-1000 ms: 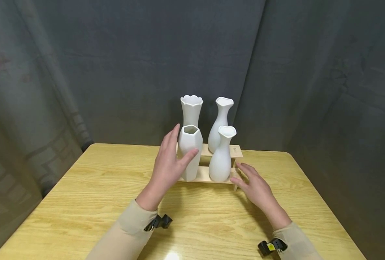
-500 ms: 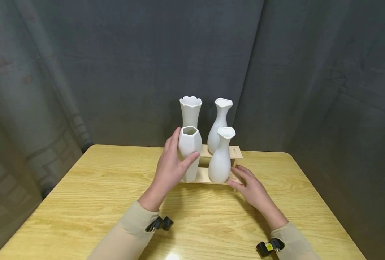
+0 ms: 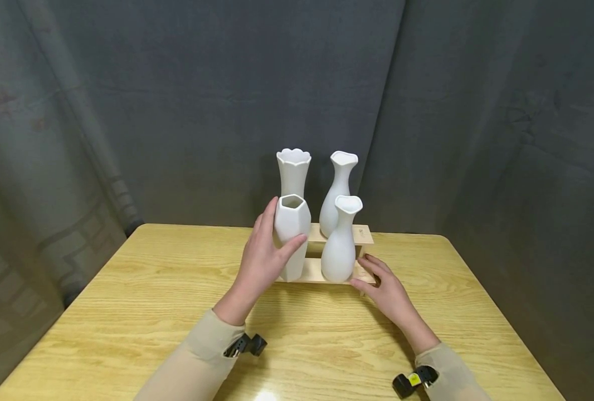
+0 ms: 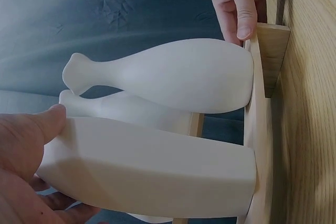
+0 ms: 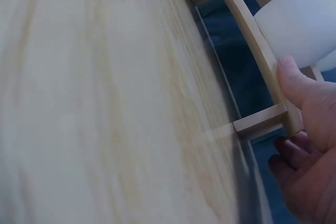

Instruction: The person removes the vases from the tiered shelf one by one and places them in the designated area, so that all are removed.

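Note:
My left hand holds a white faceted vase near its top, thumb across the front and fingers round the left side. That vase stands upright on the lower step of a pale two-step wooden stand. At the stand's right end, my right hand grips the lower step; in the right wrist view the thumb lies over its edge and the other fingers curl below. Just left of that hand is a narrow-necked white vase, with a small gap between vase and thumb in the left wrist view.
On the upper step stand a scallop-rimmed vase, partly hidden by the faceted one, and a second narrow-necked vase. The wooden table carries the stand. A dark grey curtain hangs close behind the table's far edge.
My left hand has come in against the faceted vase. The right hand has moved slightly left and taken hold of the stand's end. The vases keep their places on the stand.

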The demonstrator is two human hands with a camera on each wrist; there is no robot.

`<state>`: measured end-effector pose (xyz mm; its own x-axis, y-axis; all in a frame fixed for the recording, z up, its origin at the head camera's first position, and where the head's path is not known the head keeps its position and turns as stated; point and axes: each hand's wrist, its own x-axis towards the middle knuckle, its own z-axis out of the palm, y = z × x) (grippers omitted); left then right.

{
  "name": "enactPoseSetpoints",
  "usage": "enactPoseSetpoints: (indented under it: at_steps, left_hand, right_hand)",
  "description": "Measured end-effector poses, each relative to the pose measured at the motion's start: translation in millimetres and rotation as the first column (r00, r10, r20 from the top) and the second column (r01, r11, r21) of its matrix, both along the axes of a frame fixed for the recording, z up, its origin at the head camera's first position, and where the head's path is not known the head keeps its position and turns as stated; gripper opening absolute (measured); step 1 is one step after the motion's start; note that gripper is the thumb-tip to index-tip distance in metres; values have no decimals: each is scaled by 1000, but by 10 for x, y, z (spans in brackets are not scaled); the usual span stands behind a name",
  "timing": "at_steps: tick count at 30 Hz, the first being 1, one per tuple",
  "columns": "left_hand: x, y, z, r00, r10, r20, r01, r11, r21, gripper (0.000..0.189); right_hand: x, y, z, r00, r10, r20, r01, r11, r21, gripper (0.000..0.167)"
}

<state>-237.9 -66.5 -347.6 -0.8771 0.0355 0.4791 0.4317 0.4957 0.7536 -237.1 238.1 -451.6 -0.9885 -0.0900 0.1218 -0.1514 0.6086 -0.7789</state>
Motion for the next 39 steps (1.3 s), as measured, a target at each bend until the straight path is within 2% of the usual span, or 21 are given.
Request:
enactPoseSetpoints:
  at_steps: [17, 24, 31, 39]
  left_hand:
    - [-17, -26, -5, 1000, -3, 9, 3, 1000, -6, 104]
    - [-26, -32, 5, 1000, 2, 12, -2, 1000, -7, 105]
    - [-35, -41, -3, 1000, -4, 17, 4, 1000, -3, 106]
    - [-61, -37, -10, 1000, -13, -20, 13, 1000, -2, 103]
  right_hand:
    - [-63, 15, -199, 999, -47, 11, 48, 986, -162, 77]
    - [-58, 13, -202, 999, -31, 17, 34, 978, -204, 76]
    - [-47, 15, -186, 999, -30, 37, 37, 979, -200, 76]
    - [-65, 30, -214, 999, -34, 29, 39, 980, -194, 76]
